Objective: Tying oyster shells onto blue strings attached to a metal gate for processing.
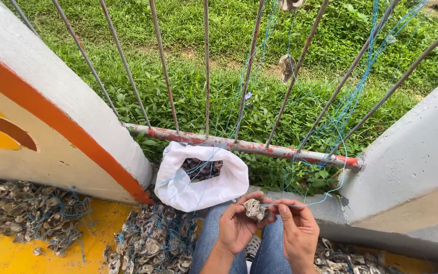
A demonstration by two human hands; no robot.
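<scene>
**Shell and blue line held in both hands at the railing**

The left hand (236, 226) is curled around a grey oyster shell (253, 209), fingers and thumb closed on it, holding it up above the person's knees in blue jeans (209, 236). The right hand (297, 228) sits just beside it, its thumb and forefinger pinched together on a thin blue line (313, 202) right at the shell's edge; the other fingers are loosely bent. The line runs from that pinch up to the right, toward the rusty bars of a metal railing (239, 146), where many more blue strands hang and tangle. Two more shells dangle among the bars, one (286, 67) partway up and another at the top edge of the view.

Directly ahead of the knees, against the bottom rail, stands an open white sack (178, 187) with more shells showing in its mouth. A blue strand crosses over it.

On the yellow floor (6, 256) to the left, along the foot of a white and orange wall (51, 111), lie heaps of strung shells (26, 208) knotted with blue line, and another heap (153, 241) touches the left knee. More shells lie at the bottom right, beside a grey concrete post (411, 162). Beyond the railing is green grass (193, 76).
</scene>
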